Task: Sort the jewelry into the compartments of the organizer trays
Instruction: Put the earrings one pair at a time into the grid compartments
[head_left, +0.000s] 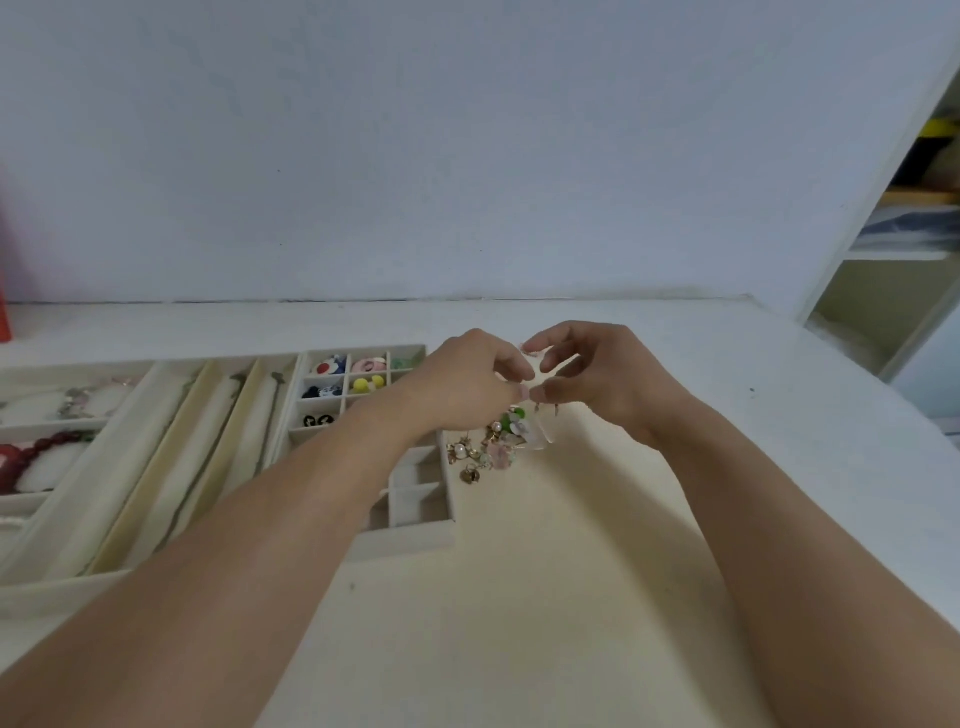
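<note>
Left hand (467, 374) and right hand (597, 379) fingers pinching a clear bag (540, 431), jewelry pile (483, 447) beneath, organizer tray (363, 395) beside

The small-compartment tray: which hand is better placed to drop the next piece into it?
Probably the left hand: it hangs right over the small-compartment tray, while the right hand sits past its edge, beside the jewelry pile.
</note>
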